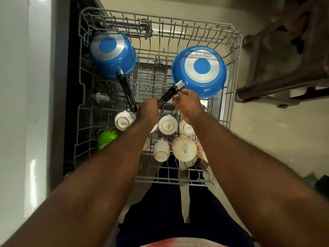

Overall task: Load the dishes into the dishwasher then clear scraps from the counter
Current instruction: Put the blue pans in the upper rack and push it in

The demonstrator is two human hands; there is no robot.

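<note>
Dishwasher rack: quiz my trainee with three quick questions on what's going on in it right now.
1. True or false: the saucepan and the frying pan both show their undersides to the camera.
2. The left hand grips: A) the frying pan's handle; B) the saucepan's handle; C) the saucepan's rim.
3. What word is printed on the bases of the white cups?
Key: 1 true; 2 A; 3 SISTA.
</note>
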